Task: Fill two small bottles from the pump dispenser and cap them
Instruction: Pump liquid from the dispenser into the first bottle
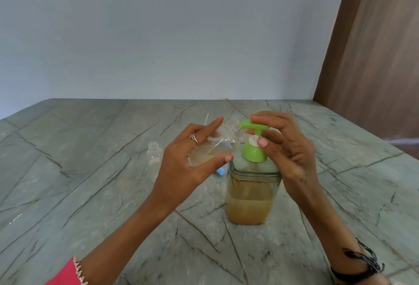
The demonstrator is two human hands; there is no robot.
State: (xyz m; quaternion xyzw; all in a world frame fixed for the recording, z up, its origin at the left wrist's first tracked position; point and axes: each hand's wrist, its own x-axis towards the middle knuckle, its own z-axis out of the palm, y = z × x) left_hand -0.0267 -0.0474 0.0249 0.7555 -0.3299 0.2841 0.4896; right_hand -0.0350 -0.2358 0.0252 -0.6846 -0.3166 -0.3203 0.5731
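Observation:
A clear square pump dispenser point(249, 198), about half full of amber liquid, stands on the marble counter with a green pump head point(252, 126). My right hand point(288, 148) has its fingers on top of the pump head and its thumb by the pump's white collar. My left hand point(188, 164) holds a small clear bottle point(217, 146) tilted on its side, its open mouth right at the pump's spout. Some amber liquid lies in this bottle. A second small clear bottle point(154, 155), open and upright, stands to the left.
A small blue cap point(221, 171) lies on the grey marble counter point(90, 194) behind my left hand, partly hidden. A pale wall closes off the back and a brown wooden panel point(374, 58) rises at the right.

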